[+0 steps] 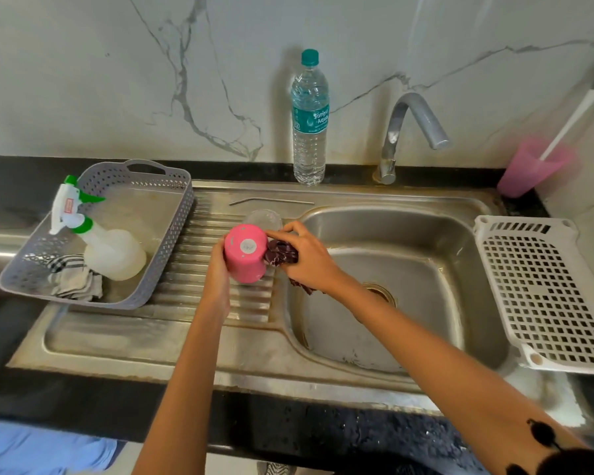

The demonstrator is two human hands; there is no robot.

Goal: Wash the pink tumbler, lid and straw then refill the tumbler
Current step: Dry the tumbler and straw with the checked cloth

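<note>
I find the left hand [216, 269] gripping the pink tumbler [246, 255], base toward me, over the drainboard [220, 303]. The right hand [306, 255] holds a maroon cloth [281, 252] against its side. I judge the washing to be under way. The clear lid [264, 219] and metal straw [271, 201] lie just beyond, awaiting their turn, and the refill is still to do.

Head view: we are looking forward and down onto the sink [408, 241].
We are recording through one wide-angle camera worn on the head, facing the marble wall [83, 80] and tilting down to the black counter [288, 423]. We are standing close against that counter: both forearms are filling the lower frame, and the left hand [216, 272] gripping the pink tumbler [246, 258] and the right hand [309, 258] gripping the dark red cloth [282, 253] are sitting near frame centre.
</note>
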